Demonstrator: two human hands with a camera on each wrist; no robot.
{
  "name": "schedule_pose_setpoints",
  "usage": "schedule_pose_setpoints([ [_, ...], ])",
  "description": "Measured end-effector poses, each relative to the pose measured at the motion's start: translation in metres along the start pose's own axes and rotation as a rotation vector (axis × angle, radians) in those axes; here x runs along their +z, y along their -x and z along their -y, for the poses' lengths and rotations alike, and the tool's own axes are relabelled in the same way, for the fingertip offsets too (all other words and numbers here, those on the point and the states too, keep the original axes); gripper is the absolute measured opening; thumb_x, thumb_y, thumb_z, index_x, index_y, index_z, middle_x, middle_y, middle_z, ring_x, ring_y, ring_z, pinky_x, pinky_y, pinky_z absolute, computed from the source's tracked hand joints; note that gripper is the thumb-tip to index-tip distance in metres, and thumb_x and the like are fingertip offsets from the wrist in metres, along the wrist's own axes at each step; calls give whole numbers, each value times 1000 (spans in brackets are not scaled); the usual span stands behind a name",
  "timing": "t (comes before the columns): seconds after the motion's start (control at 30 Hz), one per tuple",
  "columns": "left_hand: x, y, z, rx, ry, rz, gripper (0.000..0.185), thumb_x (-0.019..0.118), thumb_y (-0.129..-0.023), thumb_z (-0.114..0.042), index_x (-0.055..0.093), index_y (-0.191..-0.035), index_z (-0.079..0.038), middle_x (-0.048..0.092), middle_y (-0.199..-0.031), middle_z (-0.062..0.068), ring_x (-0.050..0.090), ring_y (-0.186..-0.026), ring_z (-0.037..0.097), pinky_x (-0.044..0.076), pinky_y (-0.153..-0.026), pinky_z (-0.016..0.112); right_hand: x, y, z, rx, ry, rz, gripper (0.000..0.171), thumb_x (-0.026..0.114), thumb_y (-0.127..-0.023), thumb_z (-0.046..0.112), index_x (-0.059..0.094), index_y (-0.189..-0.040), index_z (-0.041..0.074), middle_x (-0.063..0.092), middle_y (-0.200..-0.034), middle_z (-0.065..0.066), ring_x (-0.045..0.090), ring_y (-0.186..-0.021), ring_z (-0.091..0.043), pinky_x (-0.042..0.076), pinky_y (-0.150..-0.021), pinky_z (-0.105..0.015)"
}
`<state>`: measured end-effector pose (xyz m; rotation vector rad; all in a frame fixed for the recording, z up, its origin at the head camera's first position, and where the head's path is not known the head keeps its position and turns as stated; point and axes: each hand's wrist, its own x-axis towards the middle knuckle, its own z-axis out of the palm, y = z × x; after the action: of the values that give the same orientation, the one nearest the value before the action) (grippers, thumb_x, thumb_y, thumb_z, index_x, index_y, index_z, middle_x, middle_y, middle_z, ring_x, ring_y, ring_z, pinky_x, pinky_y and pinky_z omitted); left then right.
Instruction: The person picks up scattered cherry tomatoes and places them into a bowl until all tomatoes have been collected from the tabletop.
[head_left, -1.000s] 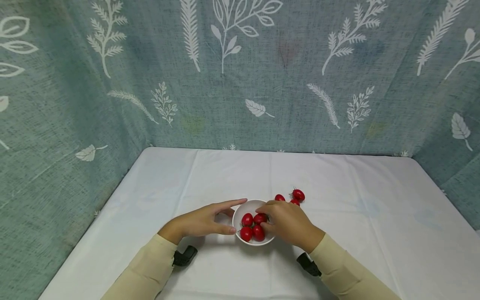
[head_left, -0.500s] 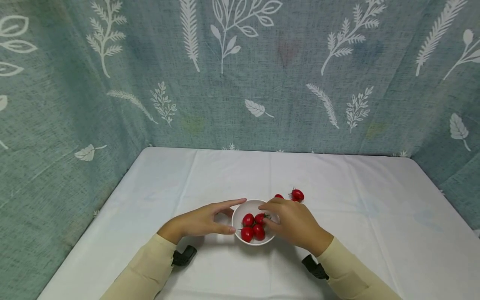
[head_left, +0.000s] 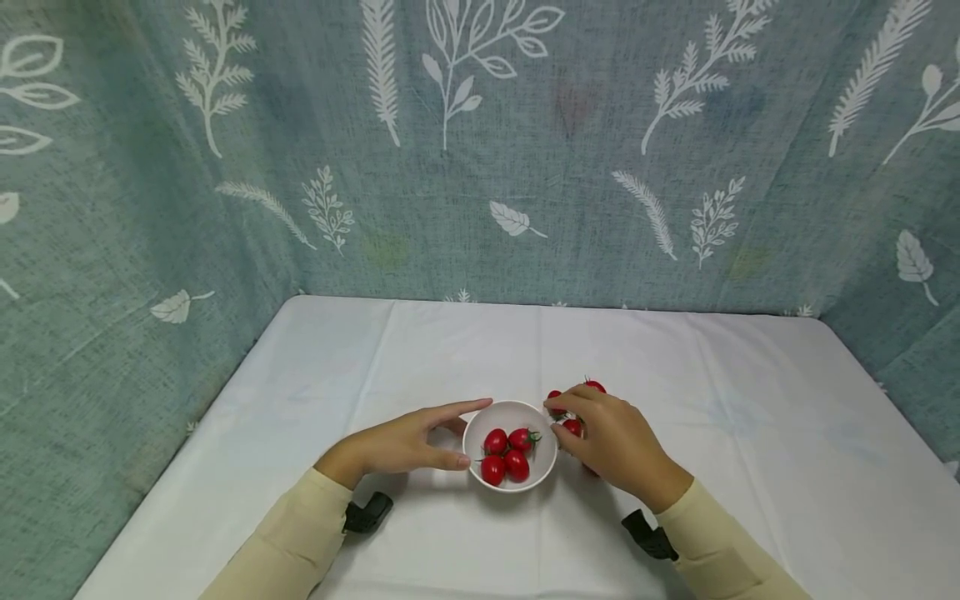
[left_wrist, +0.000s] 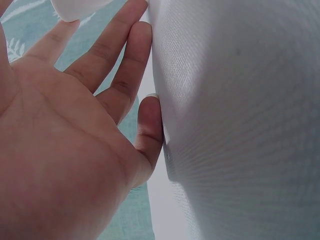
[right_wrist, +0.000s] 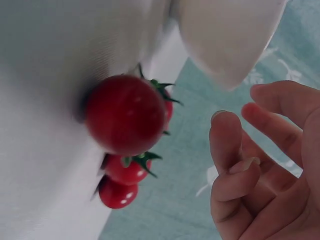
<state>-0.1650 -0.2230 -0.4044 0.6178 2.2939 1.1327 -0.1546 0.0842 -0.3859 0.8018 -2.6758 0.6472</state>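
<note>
Risk noted: loose tomatoes (head_left: pixel 573 408) lie on the surface just right of the bowl (head_left: pixel 511 413), near its front edge. Right hand (head_left: pixel 611 440) hovers over them, grip loosely curled, holding nothing (fingers apart in wrist view); a careless nudge could roll one away. Left hand (head_left: pixel 401 442) steadies the bowl, fingers relaxed.

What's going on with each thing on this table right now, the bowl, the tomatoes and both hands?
White bowl: upright, holds four tomatoes.
Tomatoes in the bowl: lying loose together, untouched.
Tomatoes on the cloth: loose beside the bowl, under the right hand.
Left hand: fingers straight, steadying the bowl's side.
Right hand: fingers loosely curled over the loose tomatoes, holding none.
White tablecloth: spread flat.
</note>
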Motion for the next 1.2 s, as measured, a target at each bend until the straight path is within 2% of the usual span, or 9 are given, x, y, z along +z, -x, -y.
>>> schedule_pose_setpoints([
  [0.1, 0, 0, -1, -5, 5, 2, 74, 74, -90, -40, 34, -152, -48, 60, -134, -4, 50, -131, 20, 32, -112, 64, 0, 1, -5, 9, -11, 5, 32, 83, -82, 20, 76, -113, 17, 72, -111, -1, 67, -80, -14, 55, -66, -27],
  [0.37, 0, -1, 1, -18, -9, -5, 75, 75, -88, -43, 34, -150, -52, 60, -133, -8, 50, -130, 17, 33, -112, 63, -2, 1, -15, 45, -7, 15, 31, 83, -82, 18, 76, -112, 14, 71, -109, -3, 69, -81, -18, 56, -66, -30],
  [0.7, 0, -1, 0, -18, -5, -1, 75, 75, -88, -43, 34, -150, -52, 59, -135, -7, 50, -131, 18, 32, -113, 63, 0, -1, -26, 149, 26, 85, 35, 82, -83, 18, 74, -116, 13, 71, -119, -12, 71, -100, -29, 61, -76, -42],
  [1.0, 0, -1, -1, -18, -2, 1, 75, 75, -89, -42, 33, -151, -50, 60, -133, -6, 50, -130, 19, 33, -112, 62, 0, 0, -34, 144, 42, 107, 36, 82, -81, 15, 75, -116, 13, 72, -111, -7, 69, -85, -22, 57, -64, -33],
  [1.2, 0, -1, -1, -5, 3, 2, 74, 74, -90, -40, 33, -152, -48, 60, -133, -4, 50, -130, 20, 33, -111, 63, 0, 0, -36, 148, 40, 126, 36, 84, -80, 14, 75, -115, 12, 72, -110, -7, 70, -88, -23, 59, -68, -36],
])
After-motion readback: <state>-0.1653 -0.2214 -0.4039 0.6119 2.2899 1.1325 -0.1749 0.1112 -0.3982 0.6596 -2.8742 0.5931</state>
